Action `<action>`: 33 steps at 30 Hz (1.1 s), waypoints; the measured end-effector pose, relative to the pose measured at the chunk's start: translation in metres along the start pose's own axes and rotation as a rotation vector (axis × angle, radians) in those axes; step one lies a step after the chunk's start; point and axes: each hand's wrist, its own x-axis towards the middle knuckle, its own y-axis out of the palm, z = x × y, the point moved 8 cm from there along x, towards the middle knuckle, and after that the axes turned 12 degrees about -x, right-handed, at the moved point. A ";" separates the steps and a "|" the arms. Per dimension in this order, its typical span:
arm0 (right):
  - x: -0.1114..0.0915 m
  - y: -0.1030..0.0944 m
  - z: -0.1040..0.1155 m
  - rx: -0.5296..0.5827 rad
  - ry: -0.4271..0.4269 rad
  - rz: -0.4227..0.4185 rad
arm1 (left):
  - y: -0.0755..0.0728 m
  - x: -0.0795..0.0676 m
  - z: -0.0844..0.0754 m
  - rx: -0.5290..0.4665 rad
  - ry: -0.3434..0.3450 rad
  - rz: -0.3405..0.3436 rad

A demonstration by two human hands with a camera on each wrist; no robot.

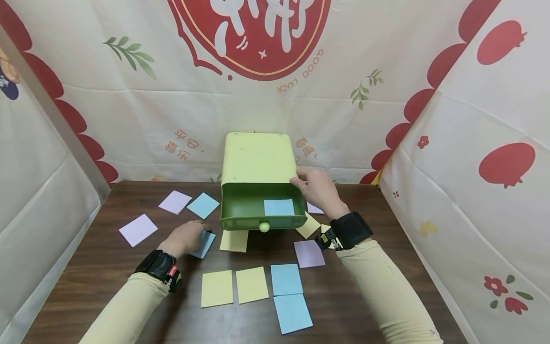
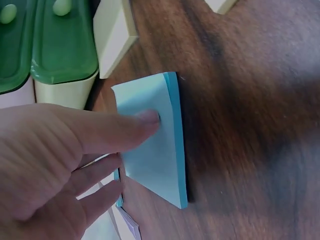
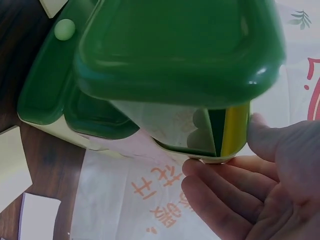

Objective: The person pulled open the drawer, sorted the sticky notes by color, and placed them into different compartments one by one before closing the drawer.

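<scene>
A small desktop drawer cabinet (image 1: 258,157) with a pale yellow-green top stands at the back of the table. Its green top drawer (image 1: 240,223) is pulled out and contains a blue sticky note pad (image 1: 278,207). My right hand (image 1: 320,191) holds the cabinet's front right edge, with its thumb and fingers on different faces of the corner. Left of the cabinet, my left hand (image 1: 185,238) grips another blue sticky note pad (image 2: 150,160). The left thumb lies across that pad's top face; the other fingers are at its near edge, partly hidden.
Purple pads (image 1: 138,230) and a blue pad (image 1: 203,205) lie at left. Yellow pads (image 1: 216,288) and blue pads (image 1: 293,313) lie in front. A purple pad (image 1: 309,253) sits near the right wrist. Lower green drawers (image 3: 45,85) have round knobs. A printed cloth (image 1: 258,110) hangs behind.
</scene>
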 end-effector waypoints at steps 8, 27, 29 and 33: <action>0.002 0.002 0.001 -0.022 0.017 0.011 | -0.001 0.001 0.002 0.029 -0.002 0.013; 0.001 0.001 0.003 -0.007 0.069 0.058 | -0.001 0.006 0.007 -0.023 -0.064 0.079; 0.001 0.002 0.004 -0.006 0.064 0.056 | -0.001 0.007 0.007 -0.024 -0.066 0.087; 0.001 0.002 0.003 -0.008 0.070 0.064 | -0.005 0.009 0.007 -0.021 -0.050 0.072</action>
